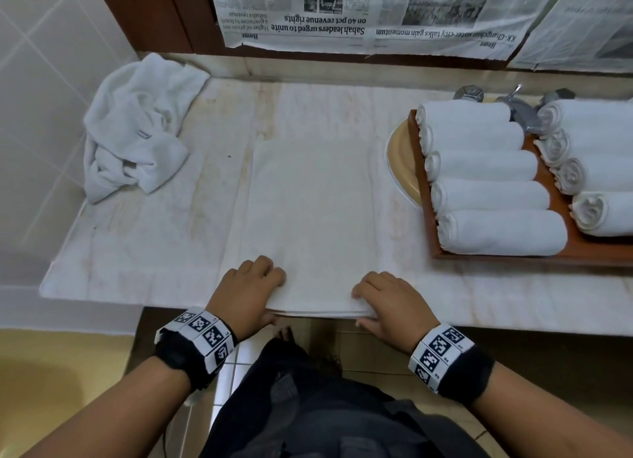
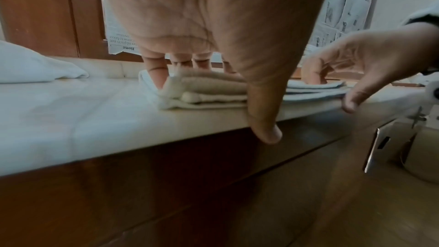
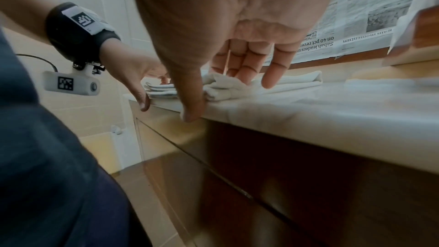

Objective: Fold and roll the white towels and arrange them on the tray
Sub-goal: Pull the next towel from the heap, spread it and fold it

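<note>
Tiled bathroom: faucet point(image 1: 513, 110), marble counter point(image 1: 144, 252)

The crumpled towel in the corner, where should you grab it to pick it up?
Probably pinch the crumpled towel from above at one of its raised folds near the middle. It lies in a loose heap by the tiled wall, with no flat edge to slide fingers under, so coming down from the open counter side looks easiest.

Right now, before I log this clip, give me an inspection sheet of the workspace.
Surface: pale marble counter, faintly stained.
Job's things: folded towel flat at the near edge; nine rolled towels in two columns on the wooden tray.
Clutter: crumpled towel back left.
Grippers: left hand and right hand hold the folded towel's near corners.
Cables: thin black lead by the left wrist camera.
Surroundings: newspaper on the wall, tap, cream basin under the tray.
</note>
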Tool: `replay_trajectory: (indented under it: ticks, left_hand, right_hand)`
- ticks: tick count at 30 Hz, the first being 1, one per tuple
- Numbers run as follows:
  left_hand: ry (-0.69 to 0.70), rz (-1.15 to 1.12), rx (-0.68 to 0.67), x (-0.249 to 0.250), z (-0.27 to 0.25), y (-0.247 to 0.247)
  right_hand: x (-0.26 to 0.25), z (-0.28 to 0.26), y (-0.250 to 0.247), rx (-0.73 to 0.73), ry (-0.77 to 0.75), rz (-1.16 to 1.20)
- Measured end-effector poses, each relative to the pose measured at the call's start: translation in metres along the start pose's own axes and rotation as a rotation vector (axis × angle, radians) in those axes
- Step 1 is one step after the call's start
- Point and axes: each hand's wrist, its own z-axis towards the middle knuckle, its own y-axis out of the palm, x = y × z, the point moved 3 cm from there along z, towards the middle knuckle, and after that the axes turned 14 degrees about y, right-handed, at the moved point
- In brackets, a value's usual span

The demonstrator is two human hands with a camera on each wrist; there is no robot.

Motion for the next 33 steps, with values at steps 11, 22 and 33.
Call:
replay_trajectory:
  ticks: [11,22,33]
  left_hand:
    - [0.257,-0.131,0.197,-0.022,-0.02,0.01]
    - [-0.002,-0.228,0.211,-0.052,-0.036,0.015]
    - [-0.058,-0.459,0.211,-0.056,-0.024,0.001]
  right_hand:
    - [-0.001,-0.018,0.006,0.21,-0.031,0.167]
    - [-0.008,0.009,-0.002,0.003,0.377,0.404]
    - [-0.03,-0.001,0.018,0.342,0.161,0.078]
